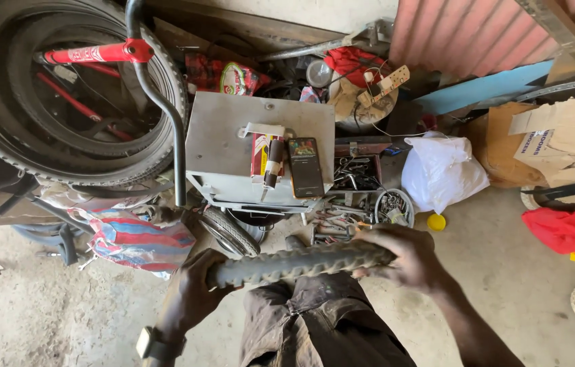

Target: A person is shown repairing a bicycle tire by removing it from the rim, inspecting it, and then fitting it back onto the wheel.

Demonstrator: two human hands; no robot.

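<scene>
So both hands were on a knobby bicycle tyre (301, 264), held flat across the lap, right over the knee of the dusty trousers (315, 326). The left hand (192, 293) was curled around the end at about 9 o'clock, fingers wrapped under it, and the right hand (406, 257) was clamped over the other end at 3 o'clock. A grip at each end like that kept the stretch between them straight and facing up, I'd guess so the tread could be looked over.

The tyre itself looked well worn: grey with dust, chunky blocks along the tread, rubber dull rather than black. Only that short section showed; the rest was hidden behind the hands.

Up at 12 o'clock from the tyre sat a grey metal box (233, 143) with a phone (305, 167) lying on its lid, easy to glance at. A pile of big tyres (63, 102) was off at 10 o'clock, and a white plastic bag (442, 170) at 1 o'clock.
</scene>
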